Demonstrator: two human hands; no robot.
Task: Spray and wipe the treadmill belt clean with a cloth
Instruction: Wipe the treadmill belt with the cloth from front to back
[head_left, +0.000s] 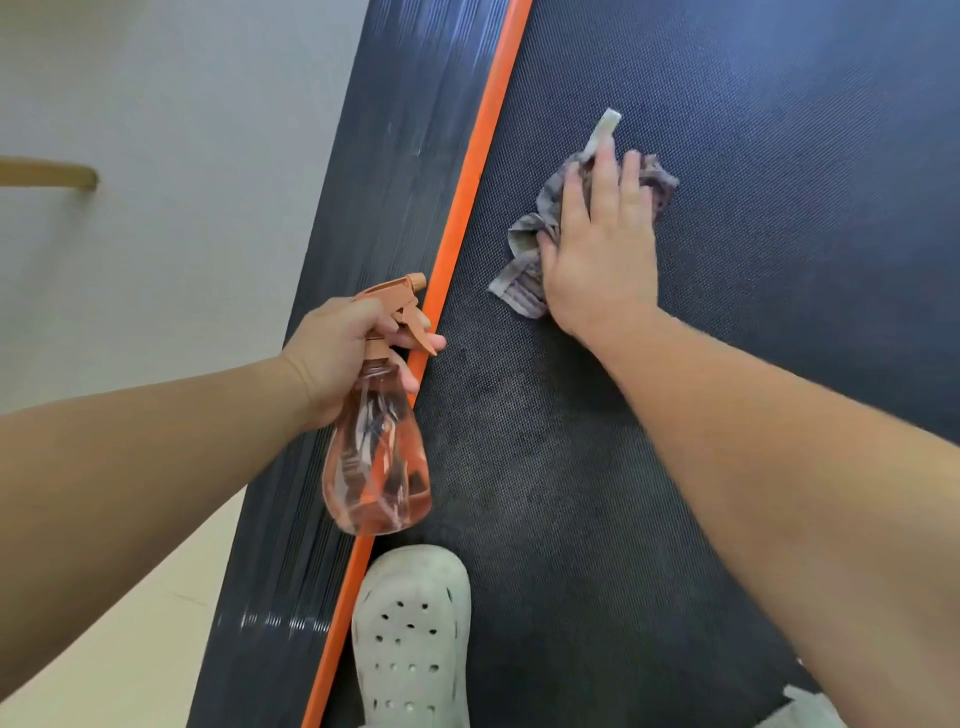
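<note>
The dark textured treadmill belt (753, 130) fills the middle and right of the view, with a damp darker patch (519, 415) near me. My right hand (597, 249) presses flat on a crumpled grey striped cloth (524, 260) lying on the belt. My left hand (337, 358) grips the neck of a clear orange-tinted spray bottle (376, 467) with an orange trigger head (405, 296). The bottle hangs over the belt's left edge, nozzle pointing toward the belt.
An orange stripe (467, 197) separates the belt from the ribbed black side rail (384, 171). My foot in a pale perforated clog (410, 639) stands on the belt at the bottom. Pale floor (156, 130) lies to the left, with a wooden piece (47, 171) on it.
</note>
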